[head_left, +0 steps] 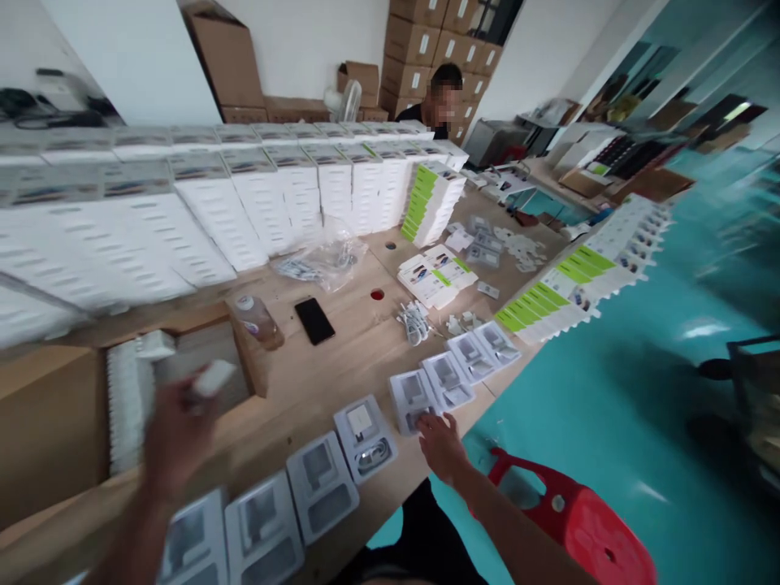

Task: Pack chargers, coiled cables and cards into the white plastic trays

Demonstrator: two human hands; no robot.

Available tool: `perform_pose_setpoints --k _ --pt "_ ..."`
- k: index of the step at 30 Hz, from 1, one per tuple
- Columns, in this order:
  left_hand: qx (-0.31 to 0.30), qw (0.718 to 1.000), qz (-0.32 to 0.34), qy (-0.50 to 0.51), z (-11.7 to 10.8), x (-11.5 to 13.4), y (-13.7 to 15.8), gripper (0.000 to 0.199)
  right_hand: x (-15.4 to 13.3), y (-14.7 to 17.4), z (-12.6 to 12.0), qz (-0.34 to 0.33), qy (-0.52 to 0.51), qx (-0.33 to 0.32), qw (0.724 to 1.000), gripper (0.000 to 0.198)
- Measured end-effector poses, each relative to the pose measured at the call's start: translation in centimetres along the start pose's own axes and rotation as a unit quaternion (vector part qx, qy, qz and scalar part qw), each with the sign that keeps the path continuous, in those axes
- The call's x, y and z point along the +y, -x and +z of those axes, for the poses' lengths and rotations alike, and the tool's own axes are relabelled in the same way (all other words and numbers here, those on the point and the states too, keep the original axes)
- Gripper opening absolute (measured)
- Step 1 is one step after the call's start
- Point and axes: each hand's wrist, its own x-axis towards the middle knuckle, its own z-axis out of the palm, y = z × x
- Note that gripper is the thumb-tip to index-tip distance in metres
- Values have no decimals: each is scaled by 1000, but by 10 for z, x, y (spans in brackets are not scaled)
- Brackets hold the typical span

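My left hand (174,435) is blurred and raised over the open cardboard box (54,406), its fingers closed on a small white charger block (213,378). My right hand (442,447) rests at the table's near edge, fingertips touching a grey plastic tray (411,398). A row of several such trays runs along the edge; one tray (364,435) holds a white charger and a coiled cable. Others look empty or blurred.
Stacks of white retail boxes (201,203) line the far side of the wooden table (353,341). A black phone (314,320), a bottle (257,318), a cable bundle (415,322), green-edged boxes (548,296) and a red stool (578,520) are nearby. Another person (442,101) sits at the far end.
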Motion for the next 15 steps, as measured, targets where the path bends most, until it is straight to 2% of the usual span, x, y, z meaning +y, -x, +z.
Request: perform_pose_setpoints --k 1,3,5,7,8,11,13,15 --pt "-64 996 41 56 17 23 31 38 2 0 0 -10 -4 -6 1000 31" --pt "-182 960 142 158 66 75 87 37 7 0 -1 -37 -15 -21 999 32" --pt "-224 927 234 187 124 127 127 43 14 -1 -3 -77 -28 -31 996 34" --pt "-246 901 314 170 181 170 150 52 23 -3 -4 -116 -41 -35 992 36" --pt "-249 897 335 146 205 187 157 53 28 -4 -4 -132 -49 -39 989 35" --pt "-246 903 349 53 255 212 172 50 44 -10 -5 -181 -71 -54 979 34" --pt "-232 907 353 -1 267 215 183 51 55 -16 -7 -229 -77 -63 968 38" --pt "-216 909 354 -48 269 215 193 57 65 -22 -9 -279 -77 -74 954 45"
